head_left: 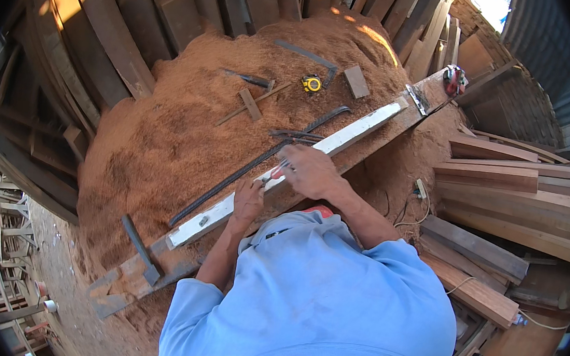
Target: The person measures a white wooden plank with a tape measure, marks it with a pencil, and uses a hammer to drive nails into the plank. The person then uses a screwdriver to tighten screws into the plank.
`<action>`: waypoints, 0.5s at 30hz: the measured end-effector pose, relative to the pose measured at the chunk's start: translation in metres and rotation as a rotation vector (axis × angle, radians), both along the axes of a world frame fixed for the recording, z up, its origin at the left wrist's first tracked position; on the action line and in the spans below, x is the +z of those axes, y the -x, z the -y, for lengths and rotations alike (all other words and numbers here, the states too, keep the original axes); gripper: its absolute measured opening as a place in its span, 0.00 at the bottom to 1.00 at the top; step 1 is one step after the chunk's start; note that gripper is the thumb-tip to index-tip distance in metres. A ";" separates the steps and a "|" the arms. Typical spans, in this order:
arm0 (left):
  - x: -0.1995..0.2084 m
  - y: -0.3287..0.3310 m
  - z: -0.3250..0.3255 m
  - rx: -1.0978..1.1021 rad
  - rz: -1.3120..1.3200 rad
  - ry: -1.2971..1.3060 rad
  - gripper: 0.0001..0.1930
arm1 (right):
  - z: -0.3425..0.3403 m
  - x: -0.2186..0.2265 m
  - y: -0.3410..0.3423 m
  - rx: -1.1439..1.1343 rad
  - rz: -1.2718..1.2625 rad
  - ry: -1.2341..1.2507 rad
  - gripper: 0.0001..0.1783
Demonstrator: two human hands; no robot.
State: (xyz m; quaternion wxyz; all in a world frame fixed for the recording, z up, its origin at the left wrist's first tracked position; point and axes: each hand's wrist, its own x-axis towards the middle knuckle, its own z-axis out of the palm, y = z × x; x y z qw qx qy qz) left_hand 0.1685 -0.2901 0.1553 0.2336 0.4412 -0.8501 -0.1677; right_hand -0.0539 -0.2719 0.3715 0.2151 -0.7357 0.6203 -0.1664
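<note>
A long white-painted wooden bar (pixel 360 129) lies slanting along a brown wooden beam (pixel 362 159). My right hand (pixel 309 171) is over the middle of the bar, fingers closed around a red-handled tool (pixel 278 172) that looks like a screwdriver; the hand is slightly blurred. Just to its left, my left hand (pixel 248 200) rests on the bar with fingers pinched near the tool's tip. What those fingers hold is too small to make out. A small metal piece (pixel 204 221) sits on the bar's near-left end. Behind the bar lies a long dark metal bar (pixel 230 181) with a hooked end.
A hammer (pixel 141 250) rests at the beam's left end; a metal clamp (pixel 417 100) and a red tool (pixel 454 81) are at its far end. On the sawdust heap (pixel 142 164) lie a yellow tape measure (pixel 311 82), a square (pixel 314 57) and a wooden block (pixel 356 82). Stacked planks (pixel 491 177) stand right.
</note>
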 end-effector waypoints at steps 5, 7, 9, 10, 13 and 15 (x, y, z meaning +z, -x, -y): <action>-0.008 -0.004 0.007 -0.043 0.010 0.082 0.09 | -0.001 -0.072 0.047 -0.161 0.144 0.172 0.14; 0.006 0.002 0.007 -0.086 -0.016 0.110 0.08 | -0.003 -0.126 0.074 -0.305 0.370 0.017 0.16; 0.001 0.003 0.009 -0.068 -0.030 0.123 0.08 | -0.011 -0.133 0.075 -0.488 0.785 -0.277 0.17; -0.001 0.000 0.007 -0.056 -0.008 0.083 0.10 | -0.015 -0.142 0.076 -0.543 0.879 -0.336 0.17; -0.003 -0.004 0.006 -0.030 0.013 -0.035 0.14 | -0.031 -0.167 0.079 -0.702 1.132 -0.463 0.18; 0.006 -0.008 0.004 -0.009 -0.009 -0.129 0.18 | -0.040 -0.179 0.078 -0.787 1.288 -0.507 0.17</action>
